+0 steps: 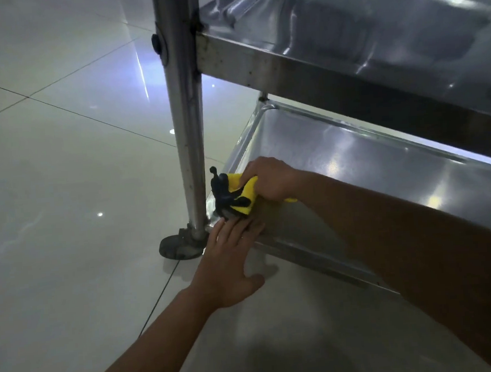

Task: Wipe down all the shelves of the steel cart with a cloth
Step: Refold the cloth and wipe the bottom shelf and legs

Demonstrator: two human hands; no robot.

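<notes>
Pale glossy tiled floor (63,175) across the left and near part of the scene, crossed by dark grout lines and dotted with light reflections. Steel cart (346,71) filling the right side, seen from low down: a middle shelf (372,26) at upper right with a raised rim and blurred reflections, and under it the bottom shelf (368,171), a shallow tray with a rounded far-left corner and a bright strip of light along its far edge. Thick upright steel post (186,126) at the cart's near-left corner, running from the top of the frame down to a dark caster wheel (180,248) resting on the floor. Right forearm reaching in from the right, right hand (270,181) closed around a bunched yellow-and-black cloth (237,193) and pressing it onto the bottom shelf in the near-left corner, just beside the post; dark part of the cloth sticking out to the left of the fist. Left hand (232,262) laid flat, fingers narrow together and extended, tips touching the near rim of the bottom shelf just below the cloth, thumb splayed to the right, holding nothing.
</notes>
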